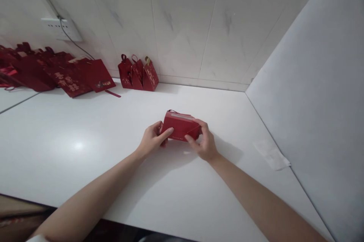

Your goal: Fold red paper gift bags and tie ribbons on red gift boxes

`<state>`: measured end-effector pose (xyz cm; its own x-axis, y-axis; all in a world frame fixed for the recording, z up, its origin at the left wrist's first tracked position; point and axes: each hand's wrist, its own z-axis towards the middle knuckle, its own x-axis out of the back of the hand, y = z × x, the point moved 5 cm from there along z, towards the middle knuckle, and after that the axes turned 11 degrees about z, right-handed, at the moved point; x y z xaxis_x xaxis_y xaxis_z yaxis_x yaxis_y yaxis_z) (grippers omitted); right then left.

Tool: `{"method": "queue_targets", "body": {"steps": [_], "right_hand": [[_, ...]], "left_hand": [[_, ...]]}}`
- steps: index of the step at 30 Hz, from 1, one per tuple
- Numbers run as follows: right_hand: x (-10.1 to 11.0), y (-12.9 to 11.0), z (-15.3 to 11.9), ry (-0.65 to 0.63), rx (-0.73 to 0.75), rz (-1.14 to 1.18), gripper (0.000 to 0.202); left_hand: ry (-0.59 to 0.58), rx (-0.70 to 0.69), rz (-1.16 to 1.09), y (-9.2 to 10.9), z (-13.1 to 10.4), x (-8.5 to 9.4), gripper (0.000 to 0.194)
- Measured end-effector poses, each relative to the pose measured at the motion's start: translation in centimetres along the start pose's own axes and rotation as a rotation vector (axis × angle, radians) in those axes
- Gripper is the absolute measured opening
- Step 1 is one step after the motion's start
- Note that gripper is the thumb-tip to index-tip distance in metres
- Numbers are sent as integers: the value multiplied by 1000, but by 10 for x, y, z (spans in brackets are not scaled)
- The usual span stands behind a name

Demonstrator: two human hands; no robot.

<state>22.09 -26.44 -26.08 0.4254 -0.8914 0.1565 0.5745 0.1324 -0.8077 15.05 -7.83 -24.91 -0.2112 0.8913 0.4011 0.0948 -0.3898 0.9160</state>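
A small red paper gift box [180,126] is held between my two hands above the white table, near its middle. My left hand [155,136] grips the box's left end, its thumb lying on the front face. Around the right end my right hand [203,139] is closed, with the thumb low on the front and fingers at the upper right corner. A dark red ribbon loop [173,111] shows at the box's top edge, beside a pale strip. The back of the box and several fingertips are hidden.
Three small red boxes with ribbon loops [138,75] stand against the tiled wall. Farther left are several red bags and cards [66,75] below a power socket [62,29] with a cable. A white tissue-like piece [273,155] lies by the right-hand panel [318,83].
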Motion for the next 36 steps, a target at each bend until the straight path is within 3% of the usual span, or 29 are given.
{"method": "queue_targets", "body": {"steps": [3,8,11,13,16,18,25,31,36], "right_hand": [[-6,-3,-1,-133,58,16,91],[-6,5,-3,-120,65,-102,78],[-4,5,-3,-81,94,-119,78],[-4,3,-3,-88,112,-120,77],[-6,-1,-3,-135,127,-86,77],[-7,-4,-3,-147,164,-100,78],[-2,-16,-3,26,315,-303,89],[-9,-18,-2,-149,255,-128,76],[-9,-19,-4,-137,213,-93,68]], "left_hand": [[33,0,-33,-3,3,4,39],[27,-61,10,-2,4,10,35],[144,-193,246,6,4,23,31],[208,-365,439,16,3,30,48],[151,-658,608,29,-1,28,91],[126,-736,640,31,-1,28,94],[167,-821,664,31,-3,31,85],[183,-840,689,35,-6,28,79],[192,-825,716,32,-7,24,77]]}}
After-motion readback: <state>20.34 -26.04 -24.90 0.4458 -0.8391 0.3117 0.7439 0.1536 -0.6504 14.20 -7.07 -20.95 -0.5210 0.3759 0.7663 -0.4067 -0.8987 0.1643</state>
